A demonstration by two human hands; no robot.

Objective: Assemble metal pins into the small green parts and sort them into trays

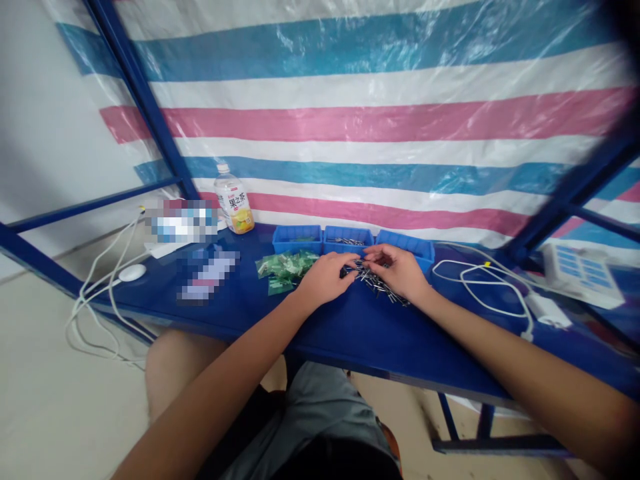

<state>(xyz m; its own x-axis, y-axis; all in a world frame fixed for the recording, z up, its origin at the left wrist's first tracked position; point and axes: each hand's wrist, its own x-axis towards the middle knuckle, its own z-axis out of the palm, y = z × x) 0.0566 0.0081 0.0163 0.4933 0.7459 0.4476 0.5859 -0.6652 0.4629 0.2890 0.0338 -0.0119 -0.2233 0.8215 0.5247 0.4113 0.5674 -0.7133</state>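
A loose pile of thin metal pins [385,288], like nails or rivets, lies on the blue table between my hands. My left hand [325,279] reaches in from the left, thumb and fingers curled around some of the pins. From the other side my right hand [403,272] meets it, fingers bent and pinched at the pins, their tips close to the left fingertips. Exactly how many pins each hand grips is too small to tell. Beside my left hand are small green plastic packets [287,268], heaped and partly covered by it.
Behind the hands stand three blue bins: a left bin [297,239], a middle bin [349,238] with metal pieces, and a right bin [413,247]. A drink bottle [234,200] stands back left. White cables [480,277] and a white keypad device [585,273] lie right.
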